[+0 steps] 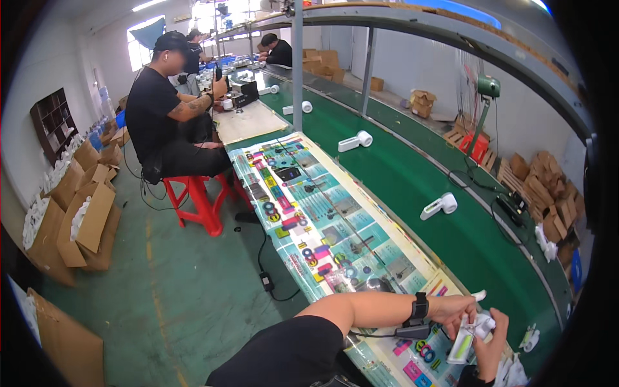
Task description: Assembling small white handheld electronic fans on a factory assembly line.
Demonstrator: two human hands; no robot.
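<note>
At the lower right, both of my hands are on a white handheld device (pixel 461 346) with a light green strip along its body. My left hand (pixel 453 308) grips its upper end with bent fingers, a black strap around the wrist. My right hand (pixel 492 342) is wrapped around its right side, thumb and fingers closed on it. The fingers hide part of the device. Beneath them lies a work table (pixel 345 222) covered with a colourful printed sheet. Just right of my right hand, a small white-and-green piece (pixel 530 337) lies on the green belt.
Along the green conveyor belt (pixel 393 171) lie several white round-headed devices, one (pixel 440 206) close by. A metal post (pixel 297 71) carries an overhead shelf. A co-worker (pixel 161 109) sits at the far left on a red stool (pixel 203 203). Cardboard boxes (pixel 90 226) line the left floor.
</note>
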